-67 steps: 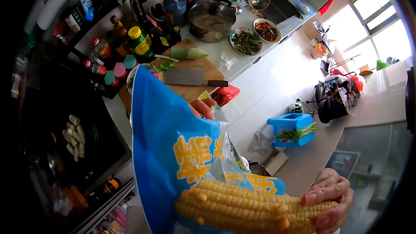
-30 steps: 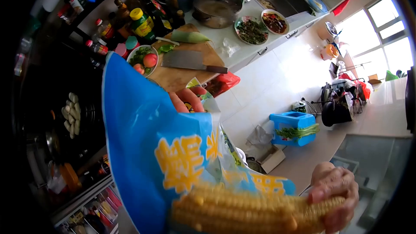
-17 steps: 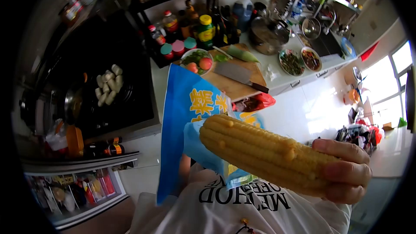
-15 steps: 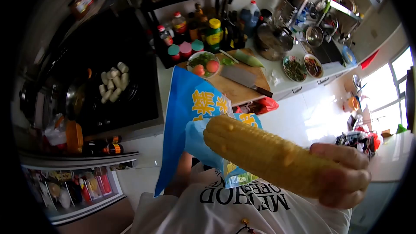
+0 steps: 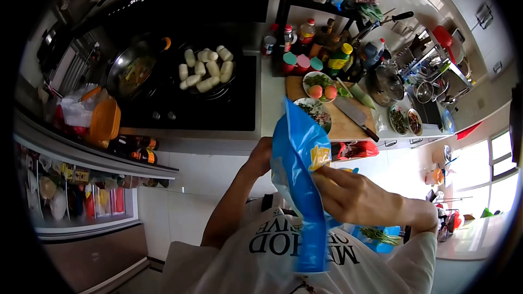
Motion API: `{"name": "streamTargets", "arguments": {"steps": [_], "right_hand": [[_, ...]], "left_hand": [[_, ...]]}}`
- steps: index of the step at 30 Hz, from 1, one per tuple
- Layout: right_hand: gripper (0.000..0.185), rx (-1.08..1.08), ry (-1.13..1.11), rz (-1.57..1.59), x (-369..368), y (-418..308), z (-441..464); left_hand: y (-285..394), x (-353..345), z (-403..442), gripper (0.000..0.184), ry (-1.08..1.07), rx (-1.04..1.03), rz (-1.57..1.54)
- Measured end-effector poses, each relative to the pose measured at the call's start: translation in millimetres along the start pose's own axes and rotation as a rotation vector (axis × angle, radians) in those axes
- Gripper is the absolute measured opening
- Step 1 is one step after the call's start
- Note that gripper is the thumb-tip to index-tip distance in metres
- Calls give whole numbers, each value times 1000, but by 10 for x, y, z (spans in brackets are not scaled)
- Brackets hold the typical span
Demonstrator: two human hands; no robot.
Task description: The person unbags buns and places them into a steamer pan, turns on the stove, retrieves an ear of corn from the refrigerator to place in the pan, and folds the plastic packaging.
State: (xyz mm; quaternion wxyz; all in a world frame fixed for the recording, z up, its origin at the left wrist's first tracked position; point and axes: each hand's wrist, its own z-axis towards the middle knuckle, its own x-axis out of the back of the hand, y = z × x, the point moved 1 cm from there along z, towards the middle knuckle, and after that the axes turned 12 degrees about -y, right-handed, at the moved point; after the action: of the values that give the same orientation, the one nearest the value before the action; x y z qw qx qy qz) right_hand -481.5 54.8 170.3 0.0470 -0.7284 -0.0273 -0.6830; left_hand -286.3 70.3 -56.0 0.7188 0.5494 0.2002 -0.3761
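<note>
Clock positions are from the middle of our view.

Item: one crumpled blue plastic bag with yellow-orange lettering (image 5: 299,163), at 5 o'clock, hanging upright in front of the body.

Our left hand (image 5: 262,154): at the bag's 9 o'clock edge, partly hidden behind it; we cannot tell its grip.

Our right hand (image 5: 351,193): at the bag's 3 o'clock side, fingers bent against the plastic, tips hidden; we cannot tell whether they grip.

Item: one white shirt with black print (image 5: 234,261), at 6 o'clock, below the bag.

At 2 to 3 o'clock, on the pale table (image 5: 267,122), we list a rectangular wooden cutting board (image 5: 344,126), carrying a broad steel cleaver with a dark handle (image 5: 350,110) and a round white bowl of greens and two pinkish fruits (image 5: 304,88).

At 1 o'clock: small jars with green and pink lids (image 5: 303,63).

At 10 o'clock: a flat black stove (image 5: 234,117) and, over it, short white cylindrical pieces (image 5: 213,69).

At 9 o'clock: an orange plastic basket (image 5: 105,122).

At 4 o'clock: long green stalks (image 5: 380,236) across a blue plastic container (image 5: 384,247).
</note>
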Motion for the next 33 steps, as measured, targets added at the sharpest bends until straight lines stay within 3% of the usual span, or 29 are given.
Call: {"name": "streamTargets", "arguments": {"steps": [2,3,5,7,9,11,14,17,21,25,27,30,33], "right_hand": [[32,1,-3,46,-22,12,186],[34,4,10,62,3,25,277],[40,4,26,93,71,-5,463],[42,0,48,98,190,-54,567],[41,22,61,73,372,-93,673],[40,89,62,26,348,-142,758],[37,142,42,-41,215,-274,866],[38,105,22,23,145,-313,1012],[38,23,118,221,199,-165,1111],[35,-128,190,414,411,52,1084],[34,-179,204,430,456,198,1136],[36,-166,202,347,492,488,1280],[42,-157,426,747,230,950,1431]], "left_hand": [[121,-58,-178,40,-88,-51,417],[199,-112,-204,45,-50,54,434],[224,70,-347,34,61,126,330],[382,117,-437,19,104,91,526],[318,268,-577,19,252,134,194],[170,521,-690,27,241,150,-56],[119,722,-682,51,235,164,-380],[44,779,-905,45,156,56,-311],[340,631,-1031,54,132,0,293],[183,1029,-1224,59,221,-17,58],[116,1240,-1258,59,277,-24,-153],[336,1314,-1178,58,296,-63,-229],[619,1430,-1182,58,349,-126,-213]]}}
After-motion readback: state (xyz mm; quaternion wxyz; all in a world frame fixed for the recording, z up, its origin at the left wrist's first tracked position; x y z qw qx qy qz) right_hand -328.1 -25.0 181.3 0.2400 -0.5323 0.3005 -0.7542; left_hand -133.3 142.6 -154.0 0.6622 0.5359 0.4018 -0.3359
